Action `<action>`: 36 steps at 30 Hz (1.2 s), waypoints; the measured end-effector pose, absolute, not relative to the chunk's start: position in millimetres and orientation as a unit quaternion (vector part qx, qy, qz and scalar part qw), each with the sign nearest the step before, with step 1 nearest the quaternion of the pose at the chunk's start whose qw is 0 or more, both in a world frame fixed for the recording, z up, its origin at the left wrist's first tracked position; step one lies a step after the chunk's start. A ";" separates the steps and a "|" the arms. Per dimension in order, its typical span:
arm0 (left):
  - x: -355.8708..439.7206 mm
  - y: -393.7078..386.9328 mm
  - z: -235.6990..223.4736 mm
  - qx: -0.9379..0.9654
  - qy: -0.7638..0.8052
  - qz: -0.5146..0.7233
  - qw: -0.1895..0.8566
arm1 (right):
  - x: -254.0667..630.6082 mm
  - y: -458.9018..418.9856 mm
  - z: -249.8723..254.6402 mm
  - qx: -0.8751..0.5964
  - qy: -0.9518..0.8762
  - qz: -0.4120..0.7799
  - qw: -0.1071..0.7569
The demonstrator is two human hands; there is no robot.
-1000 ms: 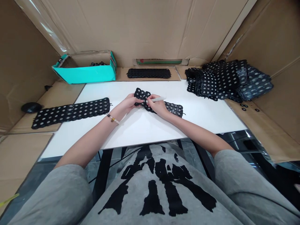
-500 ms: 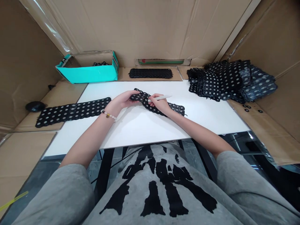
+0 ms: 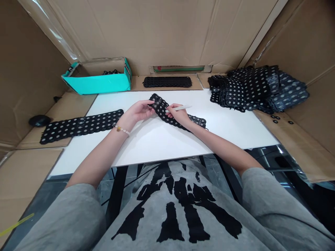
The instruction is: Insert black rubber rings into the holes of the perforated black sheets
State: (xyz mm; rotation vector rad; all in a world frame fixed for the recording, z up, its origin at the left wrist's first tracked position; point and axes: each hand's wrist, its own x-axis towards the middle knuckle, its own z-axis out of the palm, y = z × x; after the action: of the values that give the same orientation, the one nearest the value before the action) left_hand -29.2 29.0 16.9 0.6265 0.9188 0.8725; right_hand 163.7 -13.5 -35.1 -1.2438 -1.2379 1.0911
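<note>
A black strip with rows of pale round dots (image 3: 163, 111) lies slantwise over the white board (image 3: 149, 143). My left hand (image 3: 140, 111) pinches its upper left end between thumb and fingers. In my right hand (image 3: 178, 114) is a slim white pen-like tool (image 3: 183, 108), gripped like a pen, its tip at the strip's surface. My right hand covers part of the strip's middle. A second dotted black strip (image 3: 82, 125) lies flat to the left, beside my left wrist.
A turquoise open box (image 3: 99, 83) with small black pieces stands back left. Behind the board lies a plain black strip (image 3: 167, 82). Dotted strips are heaped (image 3: 251, 89) back right, near several black rings (image 3: 274, 121). A black round object (image 3: 39, 120) sits far left. Cardboard walls surround the board.
The upper left end of the strip has lifted and turned flatter toward me, showing more dots. My left hand's fingers have shifted at that end. The right hand has barely moved.
</note>
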 end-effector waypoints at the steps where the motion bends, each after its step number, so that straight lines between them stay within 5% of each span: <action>1: -29.9 29.6 16.2 0.303 0.427 0.398 0.753 | 163.7 -13.6 -35.5 -0.518 -0.514 0.454 0.511; 18: -32.9 26.8 -3.2 0.748 0.445 0.271 0.411 | 164.6 -14.6 -33.8 -0.512 -0.525 0.457 0.503; 26: -28.1 28.6 -5.7 0.569 0.527 0.280 0.566 | 166.7 -17.9 -36.8 -0.473 -0.562 0.449 0.509; 36: -30.8 28.3 -7.1 0.686 0.458 0.267 0.499 | 169.5 -16.4 -34.2 -0.492 -0.580 0.436 0.482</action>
State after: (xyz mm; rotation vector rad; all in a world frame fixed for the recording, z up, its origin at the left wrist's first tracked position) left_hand -30.8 28.3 -7.1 1.6591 1.1091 0.6461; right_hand 169.5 -16.4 -34.2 -1.1991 -1.4135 1.0627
